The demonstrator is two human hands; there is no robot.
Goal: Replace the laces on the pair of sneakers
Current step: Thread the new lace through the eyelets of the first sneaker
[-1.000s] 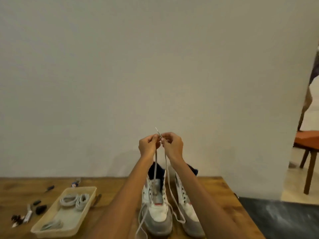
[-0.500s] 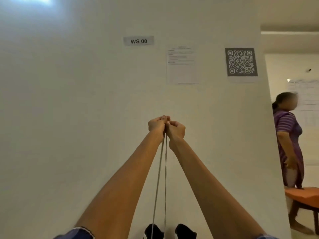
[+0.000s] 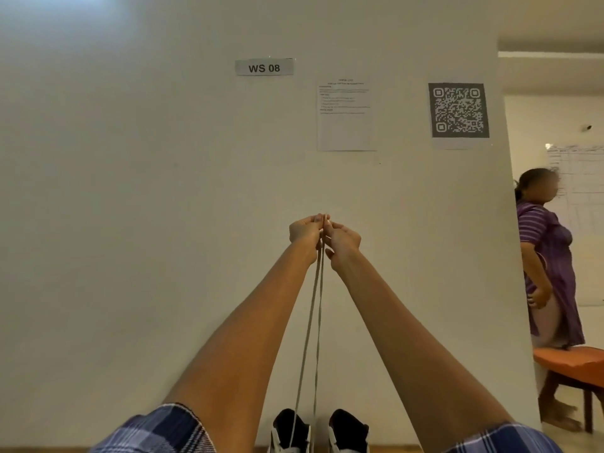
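Note:
Both arms are stretched high against the wall. My left hand (image 3: 304,231) and my right hand (image 3: 343,240) meet at the fingertips and pinch the two ends of a grey lace (image 3: 310,322). Its two strands run straight and taut down to the left sneaker (image 3: 287,431). Only the dark heel collars of that sneaker and the right sneaker (image 3: 348,431) show at the bottom edge; the rest of both shoes is out of frame.
A wall faces me with a "WS 08" label (image 3: 264,67), a printed sheet (image 3: 345,116) and a QR code (image 3: 459,110). At the right a person (image 3: 545,256) stands by an orange wooden bench (image 3: 572,364). A strip of the wooden table (image 3: 49,449) shows at the bottom.
My hands rose from just above the sneakers to full arm's length, pulling the lace ends up taut. The view tilted up, so the table and tray left the frame.

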